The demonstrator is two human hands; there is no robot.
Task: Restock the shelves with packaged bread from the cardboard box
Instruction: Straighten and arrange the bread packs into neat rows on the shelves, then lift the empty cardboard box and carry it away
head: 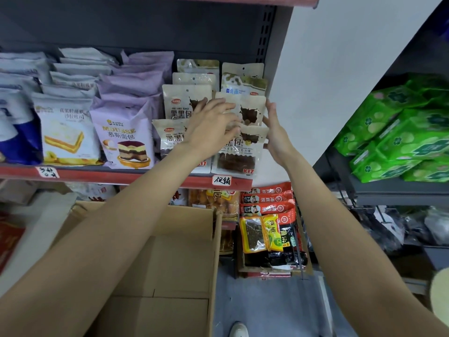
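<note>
Standing next to this person at the bread shelf [126,177] and honestly it looks like they're nearly wrapped up. The cardboard box [170,251] at their feet shows nothing but bare bottom from here, though the near part is hidden behind their arms, so I can't swear it's totally empty.

Both hands are up at the right end of the shelf, on the second chocolate bread pack [252,110] in the rightmost row. Left hand [211,125] lies over its front with fingers spread and mostly straight, more pressing than grabbing. Right hand [274,132] is flat against the pack's right edge, fingers straight, kind of squaring it up against the row. Neither hand is really wrapped around it, as far as I can see.

The shelf itself looks well stocked: two rows of those chocolate packs, purple mousse bread bags [124,139] to the left, then white sandwich bread bags [65,132] further along.

My guess is what's left is nudging this pack upright in line, then checking the box and clearing it away.
</note>
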